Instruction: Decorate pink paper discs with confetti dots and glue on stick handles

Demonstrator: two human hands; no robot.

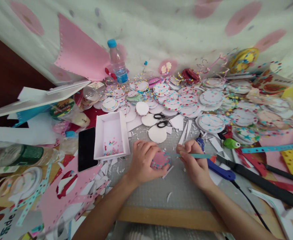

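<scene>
My left hand [144, 160] is closed around a small pink disc [159, 159] with blue and red dots along its rim, held just over the grey cutting mat [156, 196]. To the right of it, my right hand [194, 163] pinches a thin teal stick [201, 155], its tip pointing left toward the disc but apart from it. A white paper box [113, 135] with small pink and red confetti pieces inside stands to the left of my left hand. Beyond the hands lie black-handled scissors [162, 120] and white paper circles [157, 134].
Stacks of dotted white discs [172, 100] fill the back. A water bottle [118, 63] stands behind them. On the left lies a black phone [86, 149]. A blue glue gun [220, 170] with a cord and a black-handled knife [263, 183] lie on the right, among paper scraps.
</scene>
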